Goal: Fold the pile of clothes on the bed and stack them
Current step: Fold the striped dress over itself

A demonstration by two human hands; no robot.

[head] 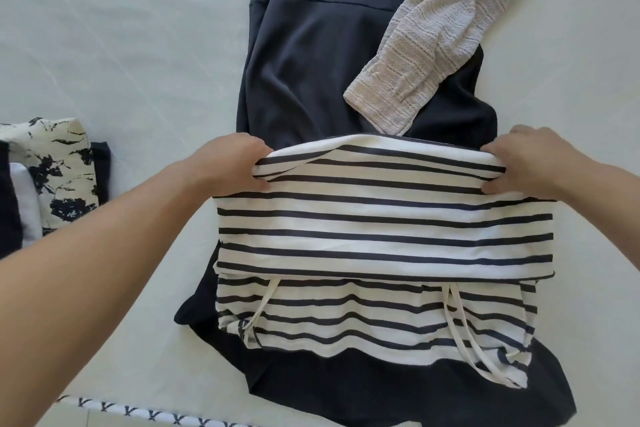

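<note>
Striped top [384,218]: far fold pinched by left hand [230,163] and right hand [533,159] — risk of dragging navy dress [311,55] beneath, loose straps [457,319] slipping out.

No readable text; striped garment [384,229] tag illegible.
</note>
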